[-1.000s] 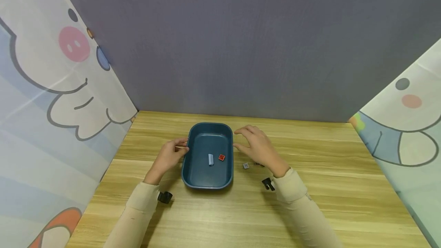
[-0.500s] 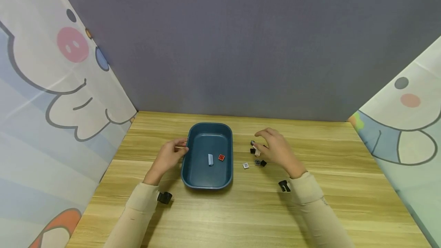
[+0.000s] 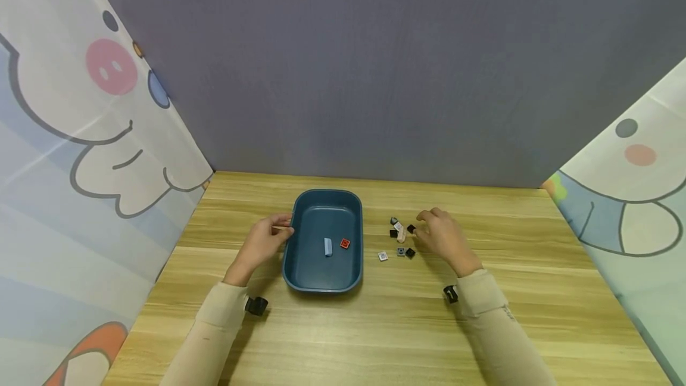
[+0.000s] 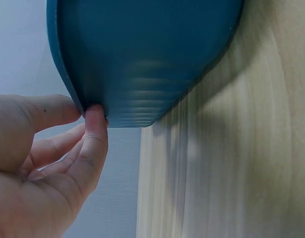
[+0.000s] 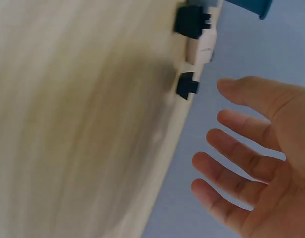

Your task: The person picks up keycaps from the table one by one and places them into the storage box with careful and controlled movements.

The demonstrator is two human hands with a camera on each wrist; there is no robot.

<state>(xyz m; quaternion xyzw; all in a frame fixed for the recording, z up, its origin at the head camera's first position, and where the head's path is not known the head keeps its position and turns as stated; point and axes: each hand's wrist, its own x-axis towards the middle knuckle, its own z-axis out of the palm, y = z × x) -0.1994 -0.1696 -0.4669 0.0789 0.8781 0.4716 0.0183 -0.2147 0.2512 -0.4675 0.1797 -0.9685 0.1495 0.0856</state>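
Observation:
My left hand pinches the left rim of a dark blue tray between thumb and fingers; the left wrist view shows the tray's outer wall close up. Inside lie a red keycap and a longer pale blue keycap. Right of the tray, my right hand hovers with fingers apart and nothing held. Closest to its thumb is a black keycap, which also appears as a small black keycap in the right wrist view.
Several more keycaps lie on the wooden table: a white one, a grey one, a black one and a small cluster with a cream keycap. A grey wall panel stands behind.
My right hand has moved right, away from the tray's right side, past the loose keycaps to beside the black one. The left hand and tray have stayed in place.

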